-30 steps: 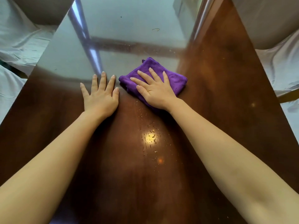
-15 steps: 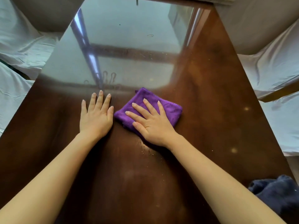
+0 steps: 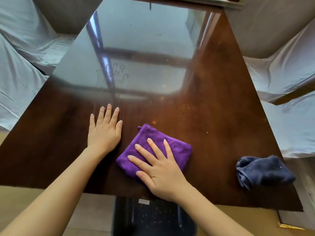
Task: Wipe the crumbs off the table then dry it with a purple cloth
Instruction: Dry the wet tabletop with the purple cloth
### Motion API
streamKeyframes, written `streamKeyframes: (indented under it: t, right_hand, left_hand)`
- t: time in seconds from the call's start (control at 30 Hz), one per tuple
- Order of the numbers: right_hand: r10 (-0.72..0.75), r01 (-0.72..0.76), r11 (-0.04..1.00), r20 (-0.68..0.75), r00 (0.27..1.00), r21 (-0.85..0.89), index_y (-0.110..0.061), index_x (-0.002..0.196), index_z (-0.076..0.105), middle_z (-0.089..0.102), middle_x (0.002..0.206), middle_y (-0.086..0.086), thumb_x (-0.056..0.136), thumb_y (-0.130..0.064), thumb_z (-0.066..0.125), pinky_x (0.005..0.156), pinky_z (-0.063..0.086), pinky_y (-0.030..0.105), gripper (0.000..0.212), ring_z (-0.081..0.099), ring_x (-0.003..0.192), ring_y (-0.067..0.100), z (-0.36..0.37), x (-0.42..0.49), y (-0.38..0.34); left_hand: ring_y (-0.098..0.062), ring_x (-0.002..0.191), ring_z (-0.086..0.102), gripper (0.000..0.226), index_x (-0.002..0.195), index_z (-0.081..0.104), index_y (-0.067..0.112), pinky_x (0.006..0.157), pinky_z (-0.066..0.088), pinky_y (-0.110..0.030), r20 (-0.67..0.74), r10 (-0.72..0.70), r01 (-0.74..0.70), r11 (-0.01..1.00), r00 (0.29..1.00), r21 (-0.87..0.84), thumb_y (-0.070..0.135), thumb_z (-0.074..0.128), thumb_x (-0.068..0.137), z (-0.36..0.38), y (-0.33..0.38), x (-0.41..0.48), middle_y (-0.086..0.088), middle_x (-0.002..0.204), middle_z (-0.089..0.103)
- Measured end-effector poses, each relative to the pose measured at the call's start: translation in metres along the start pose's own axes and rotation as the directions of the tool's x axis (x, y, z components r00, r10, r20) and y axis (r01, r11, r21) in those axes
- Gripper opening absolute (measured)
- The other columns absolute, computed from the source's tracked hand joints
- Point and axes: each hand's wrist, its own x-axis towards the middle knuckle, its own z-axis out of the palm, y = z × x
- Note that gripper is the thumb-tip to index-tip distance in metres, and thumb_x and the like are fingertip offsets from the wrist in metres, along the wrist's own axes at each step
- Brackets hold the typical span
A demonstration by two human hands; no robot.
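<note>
Two hands lie flat, fingers spread, on the worktop (image 3: 221,116), the left hand (image 3: 104,132) bare and the right hand (image 3: 158,166) pressing the purple cloth (image 3: 177,150) in the lower centre (crumbs (image 3: 185,108) above it may smear if missed).

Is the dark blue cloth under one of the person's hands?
No, the dark blue cloth lies untouched near the table's right edge, while the right hand presses the purple cloth.

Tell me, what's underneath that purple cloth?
The purple cloth lies flat on the brown table, pressed down by the right hand. Whatever crumbs or moisture sit beneath it are covered and cannot be seen.
</note>
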Motion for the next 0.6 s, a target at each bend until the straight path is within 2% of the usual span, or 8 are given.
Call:
streamKeyframes:
  t: [0.2,0.37,0.6]
  right_hand:
    - [0.074,-0.074,0.997,-0.067,0.995,-0.003,-0.048,0.141,0.012,0.013,0.156,-0.013,0.093,-0.059,0.017,0.111,-0.013,0.052,0.05,-0.006,0.144,0.021,0.006,-0.023,0.0]
    - [0.223,-0.231,0.971,-0.116,0.968,-0.06,-0.047,0.14,0.02,0.013,0.157,-0.01,0.092,-0.057,0.027,0.111,-0.011,0.057,0.05,-0.002,0.145,0.024,-0.013,0.046,0.057]
    - [0.35,-0.361,0.928,-0.117,0.93,-0.093,-0.051,0.138,0.017,0.004,0.159,-0.003,0.087,-0.067,0.02,0.107,-0.008,0.066,0.054,-0.006,0.144,0.03,-0.036,0.119,0.139]
  left_hand:
    - [-0.014,0.145,-0.004,0.054,0.146,0.005,0.03,0.116,-0.005,-0.046,-0.02,-0.012,0.013,1.0,1.0,0.018,0.043,0.016,0.095,0.004,-0.005,-0.028,0.003,0.158,0.002]
    - [-0.014,0.145,-0.004,0.054,0.146,0.005,0.03,0.117,-0.004,-0.046,-0.044,-0.008,0.009,1.0,0.999,0.026,0.044,0.015,0.094,0.007,-0.005,-0.028,0.004,0.158,0.002]
    - [-0.013,0.145,-0.002,0.054,0.145,0.007,0.033,0.117,-0.003,-0.046,-0.078,-0.002,0.004,1.0,0.997,0.026,0.046,0.015,0.093,0.01,-0.007,-0.029,0.005,0.158,0.004]
